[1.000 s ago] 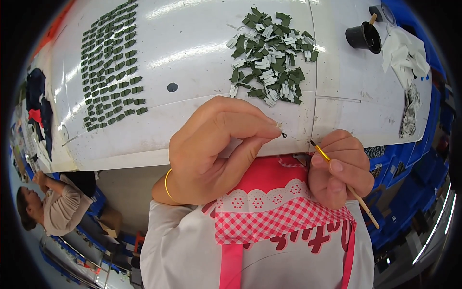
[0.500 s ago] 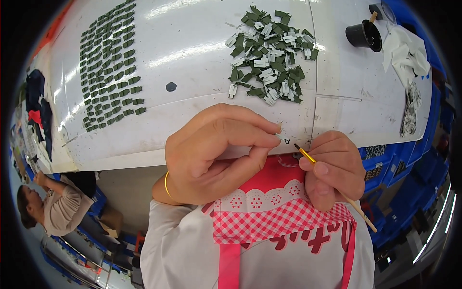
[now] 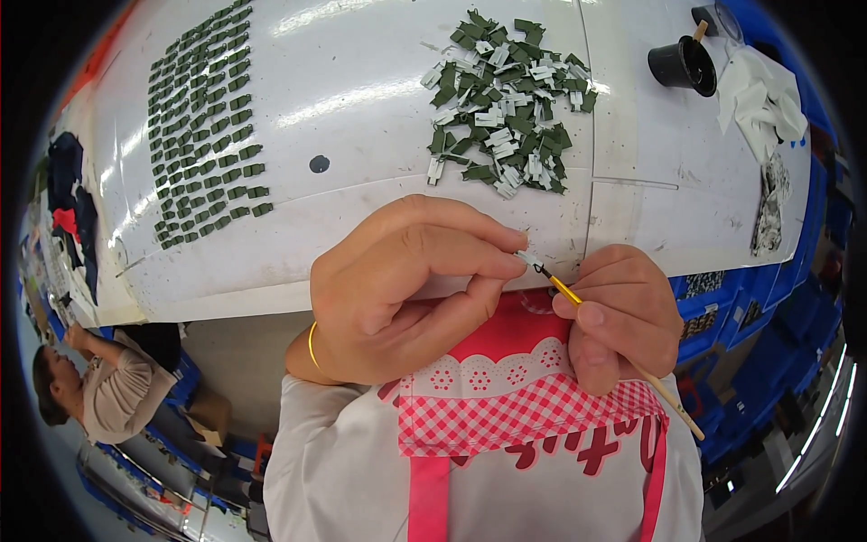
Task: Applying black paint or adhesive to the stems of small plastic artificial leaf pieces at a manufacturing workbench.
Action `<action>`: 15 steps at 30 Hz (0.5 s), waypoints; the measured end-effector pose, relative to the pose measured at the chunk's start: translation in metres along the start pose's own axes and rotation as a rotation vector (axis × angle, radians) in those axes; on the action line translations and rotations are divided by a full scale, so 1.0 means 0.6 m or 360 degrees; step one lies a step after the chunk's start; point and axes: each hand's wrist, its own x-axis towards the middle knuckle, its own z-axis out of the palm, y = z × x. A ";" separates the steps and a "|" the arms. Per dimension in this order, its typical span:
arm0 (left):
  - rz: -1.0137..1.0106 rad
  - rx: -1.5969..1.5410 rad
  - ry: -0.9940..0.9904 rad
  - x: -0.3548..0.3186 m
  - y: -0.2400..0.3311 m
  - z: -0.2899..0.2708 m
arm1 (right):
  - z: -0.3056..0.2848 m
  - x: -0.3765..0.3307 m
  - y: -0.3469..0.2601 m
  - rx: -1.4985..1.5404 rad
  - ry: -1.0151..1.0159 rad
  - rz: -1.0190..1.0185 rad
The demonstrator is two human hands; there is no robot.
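Note:
Between thumb and forefinger, my left hand (image 3: pixel 406 280) pinches a small whitish piece (image 3: pixel 530 259) with a dark loop at its end; most of it is hidden by the fingers. My right hand (image 3: pixel 628 316) grips a thin paintbrush (image 3: pixel 565 290) with a yellow ferrule and pale wooden handle. The brush's dark tip meets the loop end of the piece. Beyond my hands lies a loose heap of small green and white pieces (image 3: pixel 515 108). At the left, similar green pieces (image 3: pixel 203 135) lie in neat rows.
A black cup (image 3: pixel 683 67) with a wooden stick stands at the back right, near a crumpled white cloth (image 3: pixel 760 99) and a black-smeared rag (image 3: pixel 769 203). Blue crates (image 3: pixel 745 303) sit below the white table's (image 3: pixel 361 181) right edge. Another person (image 3: pixel 113 384) is at the far left.
My right hand has shifted slightly left and up, bringing the brush tip from a short gap to the piece's loop. My left hand stays almost still.

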 end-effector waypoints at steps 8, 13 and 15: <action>-0.0010 -0.0020 -0.0009 0.000 0.001 -0.001 | 0.004 -0.002 0.000 -0.0025 0.0047 -0.0003; -0.0013 0.0009 -0.0034 0.002 0.002 -0.002 | 0.002 -0.001 0.001 -0.0032 0.0039 -0.0001; -0.0020 0.0009 -0.0038 0.002 0.003 -0.002 | 0.003 -0.001 0.004 -0.0036 0.0051 -0.0020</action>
